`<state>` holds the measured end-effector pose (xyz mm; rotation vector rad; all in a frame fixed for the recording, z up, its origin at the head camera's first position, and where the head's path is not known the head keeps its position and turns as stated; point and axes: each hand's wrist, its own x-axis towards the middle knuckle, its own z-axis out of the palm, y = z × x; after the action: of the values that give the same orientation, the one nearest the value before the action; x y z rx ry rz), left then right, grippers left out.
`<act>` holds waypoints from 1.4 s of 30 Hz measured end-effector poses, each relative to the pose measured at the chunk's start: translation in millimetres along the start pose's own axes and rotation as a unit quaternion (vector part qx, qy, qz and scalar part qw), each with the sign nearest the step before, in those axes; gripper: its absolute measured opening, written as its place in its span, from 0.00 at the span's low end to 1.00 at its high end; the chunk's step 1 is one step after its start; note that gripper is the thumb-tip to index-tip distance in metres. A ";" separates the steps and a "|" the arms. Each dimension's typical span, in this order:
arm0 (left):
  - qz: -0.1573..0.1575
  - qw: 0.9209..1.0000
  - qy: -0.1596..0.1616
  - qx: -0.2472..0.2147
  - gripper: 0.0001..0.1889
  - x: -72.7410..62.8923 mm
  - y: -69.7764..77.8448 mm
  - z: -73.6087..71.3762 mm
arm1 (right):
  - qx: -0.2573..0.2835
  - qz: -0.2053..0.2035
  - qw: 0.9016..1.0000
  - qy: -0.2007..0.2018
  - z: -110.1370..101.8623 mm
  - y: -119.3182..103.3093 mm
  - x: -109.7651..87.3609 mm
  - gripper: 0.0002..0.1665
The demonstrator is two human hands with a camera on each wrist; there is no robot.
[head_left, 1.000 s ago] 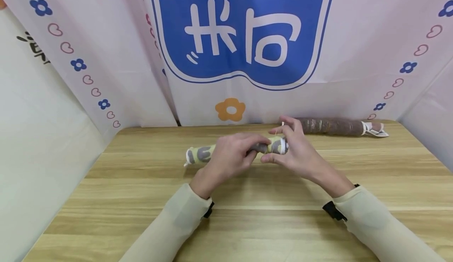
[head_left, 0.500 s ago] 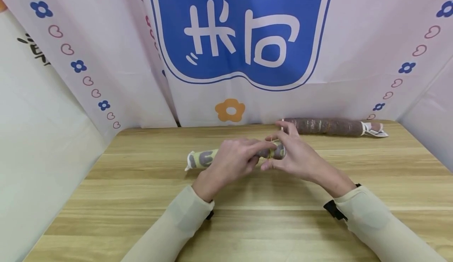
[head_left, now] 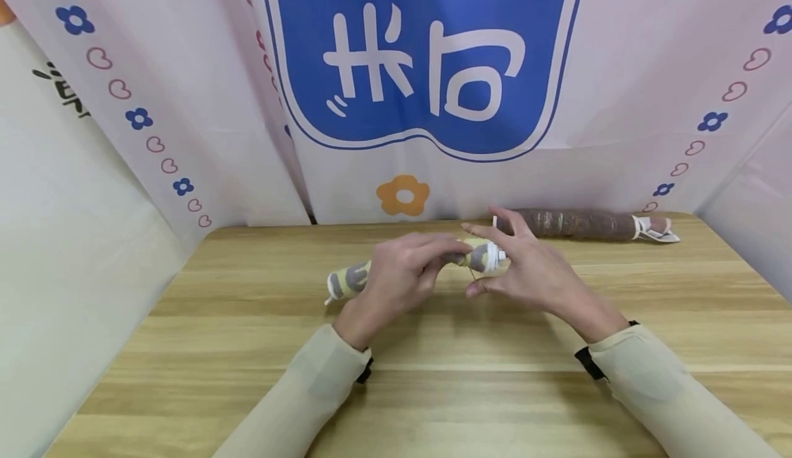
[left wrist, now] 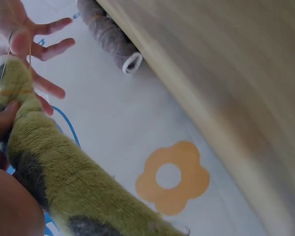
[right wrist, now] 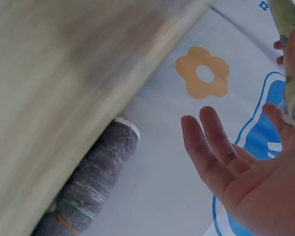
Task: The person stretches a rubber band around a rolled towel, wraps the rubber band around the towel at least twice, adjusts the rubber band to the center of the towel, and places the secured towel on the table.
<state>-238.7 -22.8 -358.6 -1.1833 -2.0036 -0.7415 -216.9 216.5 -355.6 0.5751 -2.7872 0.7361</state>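
Observation:
My left hand (head_left: 402,269) grips a rolled-up towel (head_left: 348,280), yellow-green with grey patches, near its right part. The towel is held at a slant over the table, its left end lower. At its other end my right hand (head_left: 535,269) has a thin rubber band (left wrist: 30,54) stretched between thumb and forefinger, the other fingers spread. In the left wrist view an orange turn of band also circles the towel just beyond my left fingertips. The white end of the roll points toward the right palm.
A second rolled towel (head_left: 569,224), brownish grey with bands around it, lies along the back edge of the wooden table (head_left: 396,389), just behind the right hand. A white cloth backdrop (head_left: 334,183) with a blue sign and an orange flower hangs behind the table.
The right hand first closed in around the towel's end, then drew back slightly to the right, showing the white end again with the band stretched. The towel's left end has dipped slightly.

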 end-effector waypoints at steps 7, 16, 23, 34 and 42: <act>-0.058 0.981 0.073 -0.168 0.12 5.8 8.7 4.5 | 0.092 0.002 0.994 0.053 5.5 -1.7 -4.2 0.37; -0.272 0.904 0.088 -0.317 0.13 7.9 19.3 1.6 | 0.129 -0.055 0.982 0.125 11.2 -11.6 -4.4 0.14; -0.343 0.871 0.071 -0.344 0.12 10.3 17.3 3.6 | 0.175 -0.047 0.971 0.155 14.4 -19.5 -7.6 0.06; -0.392 0.842 0.079 -0.362 0.13 12.5 20.3 7.9 | 0.194 -0.075 0.961 0.183 12.6 -28.2 -12.3 0.07; -0.431 0.816 0.092 -0.376 0.15 14.4 24.4 8.2 | 0.148 -0.157 0.949 0.231 14.3 -28.3 -7.8 0.06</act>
<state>-224.1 0.9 -349.1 -0.4299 -2.0804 -2.1581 -199.4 189.1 -357.9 0.7620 -2.1100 1.0621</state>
